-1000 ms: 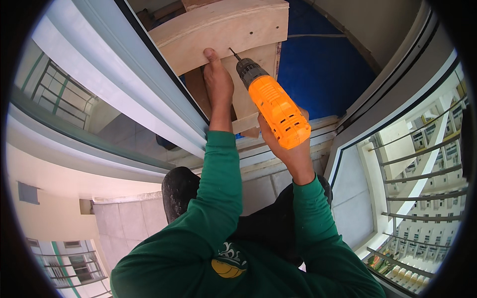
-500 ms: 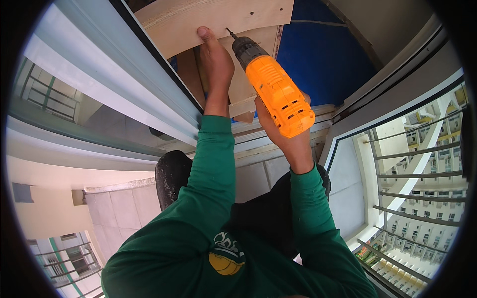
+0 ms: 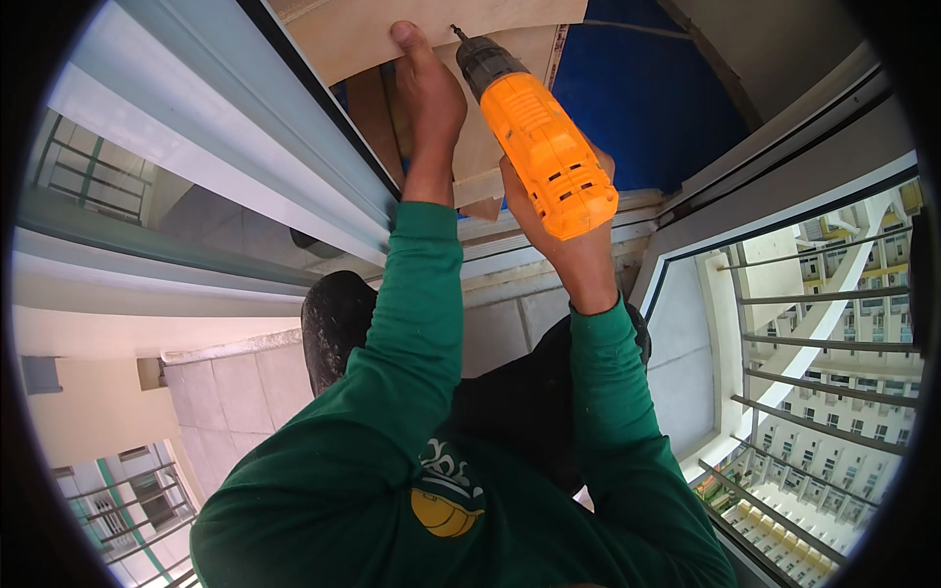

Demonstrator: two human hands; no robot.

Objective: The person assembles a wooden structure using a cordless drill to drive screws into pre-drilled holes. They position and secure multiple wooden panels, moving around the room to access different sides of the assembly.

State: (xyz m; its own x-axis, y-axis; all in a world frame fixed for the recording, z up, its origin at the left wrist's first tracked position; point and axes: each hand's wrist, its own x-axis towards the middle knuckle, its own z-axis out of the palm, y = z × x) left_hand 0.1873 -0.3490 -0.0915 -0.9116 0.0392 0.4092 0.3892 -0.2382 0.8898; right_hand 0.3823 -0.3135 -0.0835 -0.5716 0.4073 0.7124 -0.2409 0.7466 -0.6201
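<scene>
My right hand is wrapped round an orange cordless drill, whose body hides the handle and most of the fingers. The dark chuck points up and to the left. A short bit reaches the face of a light wooden board near its lower edge; whether it has entered the wood I cannot tell. My left hand grips that edge just left of the bit. Its thumb lies on the face and its fingers are hidden behind.
Blue sheeting lies right of the board. Pale window or door frames stand close on the left, with another frame on the right. A track sill crosses ahead of my knees. Metal railing bars are seen at the right.
The whole view has shifted, so the board, drill and hands appear higher in the picture. Both grips and the bit's place against the board look much the same.
</scene>
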